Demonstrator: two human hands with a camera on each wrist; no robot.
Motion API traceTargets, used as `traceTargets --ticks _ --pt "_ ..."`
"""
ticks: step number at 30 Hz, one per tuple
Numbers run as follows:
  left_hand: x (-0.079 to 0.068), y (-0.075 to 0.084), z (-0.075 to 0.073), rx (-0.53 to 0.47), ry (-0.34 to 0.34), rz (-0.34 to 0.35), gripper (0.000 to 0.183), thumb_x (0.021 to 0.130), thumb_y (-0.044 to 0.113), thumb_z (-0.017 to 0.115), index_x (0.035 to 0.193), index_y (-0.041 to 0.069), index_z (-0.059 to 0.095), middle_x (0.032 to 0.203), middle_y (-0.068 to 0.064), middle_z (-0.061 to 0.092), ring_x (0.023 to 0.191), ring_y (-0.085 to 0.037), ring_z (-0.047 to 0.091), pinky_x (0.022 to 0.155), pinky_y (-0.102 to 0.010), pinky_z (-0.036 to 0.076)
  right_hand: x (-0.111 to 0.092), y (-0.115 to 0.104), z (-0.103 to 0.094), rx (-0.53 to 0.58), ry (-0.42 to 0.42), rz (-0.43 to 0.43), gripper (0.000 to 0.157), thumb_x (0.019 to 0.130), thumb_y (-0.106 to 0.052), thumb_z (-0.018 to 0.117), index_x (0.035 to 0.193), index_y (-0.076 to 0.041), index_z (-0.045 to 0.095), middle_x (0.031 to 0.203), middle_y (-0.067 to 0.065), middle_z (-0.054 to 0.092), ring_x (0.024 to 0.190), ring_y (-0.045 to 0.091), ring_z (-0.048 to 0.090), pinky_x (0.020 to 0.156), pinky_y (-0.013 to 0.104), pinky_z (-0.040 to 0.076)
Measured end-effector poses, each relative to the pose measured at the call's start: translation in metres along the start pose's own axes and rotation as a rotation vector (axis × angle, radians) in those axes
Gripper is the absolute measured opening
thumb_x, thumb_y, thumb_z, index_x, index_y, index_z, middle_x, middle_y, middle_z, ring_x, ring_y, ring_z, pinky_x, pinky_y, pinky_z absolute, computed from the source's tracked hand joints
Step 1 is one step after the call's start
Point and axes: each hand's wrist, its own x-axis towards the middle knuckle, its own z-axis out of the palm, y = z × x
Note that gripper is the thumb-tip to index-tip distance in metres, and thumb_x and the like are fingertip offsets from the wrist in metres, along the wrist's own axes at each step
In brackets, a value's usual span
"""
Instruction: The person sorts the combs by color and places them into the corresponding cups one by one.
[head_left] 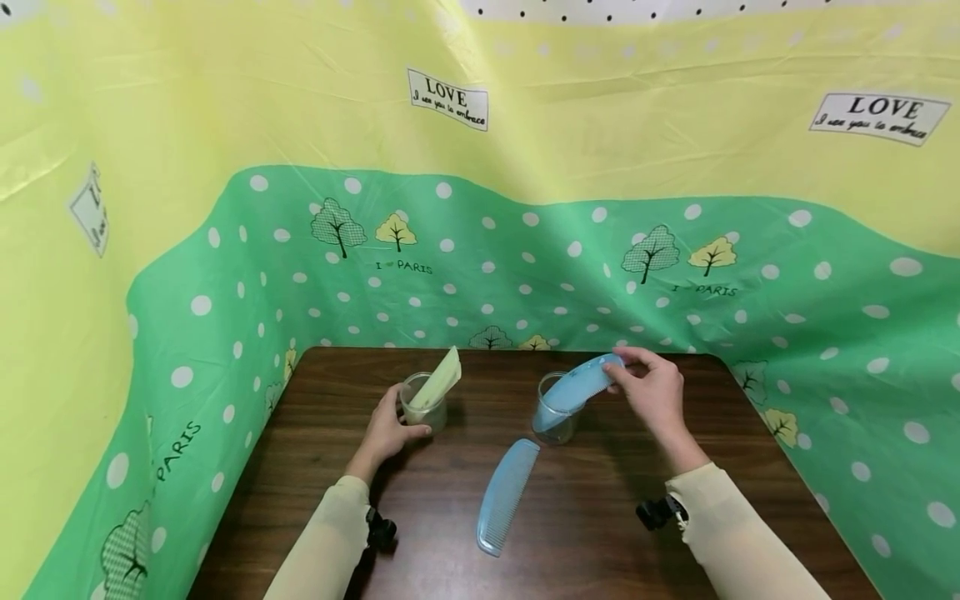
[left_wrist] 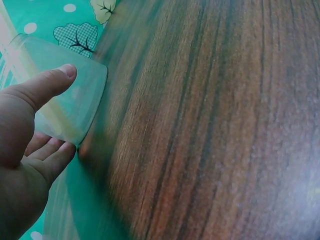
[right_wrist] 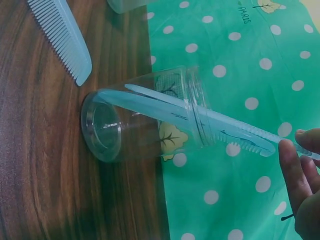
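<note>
My left hand holds a clear cup on the table, thumb on one side and fingers on the other. Leaning out of that cup is a flat pale yellow-green thing, its kind unclear. My right hand pinches the upper end of a light blue comb, whose lower end is inside a clear jar. Alongside it in the jar leans a second blue comb, seen in the right wrist view. Another blue comb lies on the table in front of the jar.
The dark wood-grain table has its back edge just behind the cup and jar. A yellow and green printed cloth hangs round the back and sides. Black wrist mounts sit on both sleeves.
</note>
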Motion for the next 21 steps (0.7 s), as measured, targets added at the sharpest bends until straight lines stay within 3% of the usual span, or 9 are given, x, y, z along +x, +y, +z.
traceTargets --ticks 5,10,21 --pt "-0.001 0.0 0.001 -0.001 -0.004 0.009 0.092 0.074 0.009 0.094 0.149 0.008 0.042 0.148 -0.019 0.048 0.136 -0.036 0.05 0.106 -0.048 0.052 0.001 0.004 0.004 0.0 -0.029 -0.001 0.03 0.091 -0.014 0.08 0.119 -0.004 0.075 0.097 0.022 0.069 0.058 -0.004 0.065 0.055 0.021 0.058" --pt "0.0 0.0 0.002 -0.007 -0.003 0.005 0.092 0.074 0.009 0.094 0.149 0.009 0.042 0.149 -0.018 0.047 0.137 -0.035 0.049 0.107 -0.049 0.052 0.003 0.007 0.008 -0.009 -0.042 -0.01 0.031 0.09 -0.014 0.081 0.118 -0.003 0.075 0.094 0.022 0.07 0.058 -0.004 0.065 0.054 0.02 0.057" --pt "0.001 0.0 0.0 -0.016 0.003 0.0 0.092 0.073 0.009 0.094 0.149 0.009 0.042 0.15 -0.017 0.047 0.138 -0.035 0.049 0.107 -0.049 0.051 0.004 0.015 0.016 -0.191 -0.03 -0.099 0.028 0.088 -0.019 0.083 0.114 -0.008 0.079 0.092 0.012 0.07 0.059 -0.005 0.061 0.054 0.017 0.048"
